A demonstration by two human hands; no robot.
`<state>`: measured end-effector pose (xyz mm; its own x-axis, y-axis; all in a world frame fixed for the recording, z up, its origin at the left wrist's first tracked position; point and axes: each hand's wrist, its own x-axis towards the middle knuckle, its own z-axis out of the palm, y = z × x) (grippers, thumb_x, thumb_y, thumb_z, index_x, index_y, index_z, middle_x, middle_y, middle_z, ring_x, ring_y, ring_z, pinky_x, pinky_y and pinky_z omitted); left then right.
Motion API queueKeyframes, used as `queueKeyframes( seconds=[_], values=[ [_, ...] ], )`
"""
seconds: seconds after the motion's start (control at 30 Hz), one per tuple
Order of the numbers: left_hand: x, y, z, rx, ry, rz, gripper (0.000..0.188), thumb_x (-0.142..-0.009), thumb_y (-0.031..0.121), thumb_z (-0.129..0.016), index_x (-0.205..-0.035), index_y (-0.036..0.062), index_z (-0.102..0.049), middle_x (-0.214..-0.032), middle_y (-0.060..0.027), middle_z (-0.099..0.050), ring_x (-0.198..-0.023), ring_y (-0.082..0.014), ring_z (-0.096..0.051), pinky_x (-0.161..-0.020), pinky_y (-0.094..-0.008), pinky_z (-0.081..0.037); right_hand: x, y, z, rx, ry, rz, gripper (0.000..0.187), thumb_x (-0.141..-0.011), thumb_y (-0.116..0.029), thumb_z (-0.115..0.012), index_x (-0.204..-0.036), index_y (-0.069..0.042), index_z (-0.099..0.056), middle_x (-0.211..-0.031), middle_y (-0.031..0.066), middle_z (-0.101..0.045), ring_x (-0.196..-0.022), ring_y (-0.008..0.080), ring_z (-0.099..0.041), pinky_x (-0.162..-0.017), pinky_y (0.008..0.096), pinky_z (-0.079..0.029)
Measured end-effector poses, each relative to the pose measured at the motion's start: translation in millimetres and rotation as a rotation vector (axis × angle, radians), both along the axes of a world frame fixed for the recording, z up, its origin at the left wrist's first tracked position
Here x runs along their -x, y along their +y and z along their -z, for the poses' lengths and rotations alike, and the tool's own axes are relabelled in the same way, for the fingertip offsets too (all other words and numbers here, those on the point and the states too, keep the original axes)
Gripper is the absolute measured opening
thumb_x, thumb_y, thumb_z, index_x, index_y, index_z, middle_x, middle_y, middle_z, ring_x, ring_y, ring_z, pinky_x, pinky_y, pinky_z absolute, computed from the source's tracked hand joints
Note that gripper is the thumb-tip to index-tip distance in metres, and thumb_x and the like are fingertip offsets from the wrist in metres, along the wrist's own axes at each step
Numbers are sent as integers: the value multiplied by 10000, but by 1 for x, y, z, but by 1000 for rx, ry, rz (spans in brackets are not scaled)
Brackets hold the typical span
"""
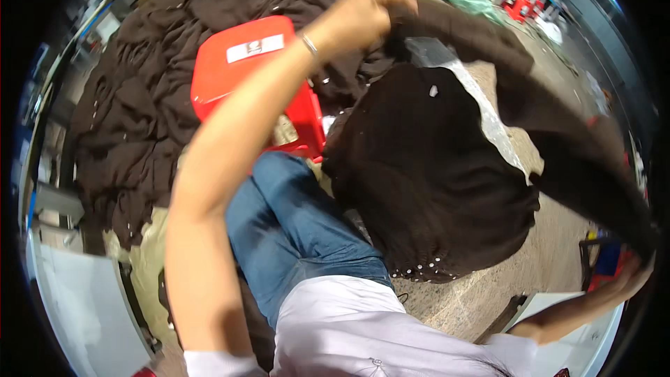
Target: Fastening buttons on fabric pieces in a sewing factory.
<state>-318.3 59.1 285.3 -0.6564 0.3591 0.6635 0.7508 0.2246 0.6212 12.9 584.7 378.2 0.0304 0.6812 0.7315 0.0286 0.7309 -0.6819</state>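
The left hand (359, 17) is raised high and closed on one end of a dark brown garment (426, 167). The right hand (631, 276) is far out at the right edge, gripping the other end. The hands are well apart, so the garment hangs spread between them above the lap in blue jeans (293, 230). A row of small pale studs lines its lower hem. Behind it stands a red plastic stool (244, 63), beside a large heap of brown cloth (139, 112) on the floor.
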Motion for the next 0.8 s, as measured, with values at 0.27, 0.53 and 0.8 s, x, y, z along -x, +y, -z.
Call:
queueKeyframes(
  seconds=[0.27,0.53,0.8],
  values=[
    [-85,-38,222,739,-256,-241,309,-737,181,-737,-1034,115,-683,-1121,-86,-622,-1206,-318,-499,-943,-498,-433,25,-80,160,358,-1298,-1168,391,-794,-136,-634,-1146,33,-638,-958,159,-691,-654,90,-542,-631,240,-434],
    [-287,-140,265,14,-93,-1116,258,-752,120,-731,-996,78,-659,-1219,-146,-584,-1239,-364,-485,-1048,-460,-374,109,-305,294,502,-1426,-1824,426,-1017,-364,-476,-1001,17,-666,-596,42,-583,-389,18,-336,-388,184,-274],
    [-610,-148,402,-76,-953,-1896,255,-827,147,-675,-1065,59,-644,-1082,-151,-647,-1046,-364,-583,-919,-419,-464,55,-516,357,565,-1680,-2440,417,-1021,-339,-473,-1016,35,-658,-642,62,-595,-428,39,-352,-440,210,-354]
  ],
)
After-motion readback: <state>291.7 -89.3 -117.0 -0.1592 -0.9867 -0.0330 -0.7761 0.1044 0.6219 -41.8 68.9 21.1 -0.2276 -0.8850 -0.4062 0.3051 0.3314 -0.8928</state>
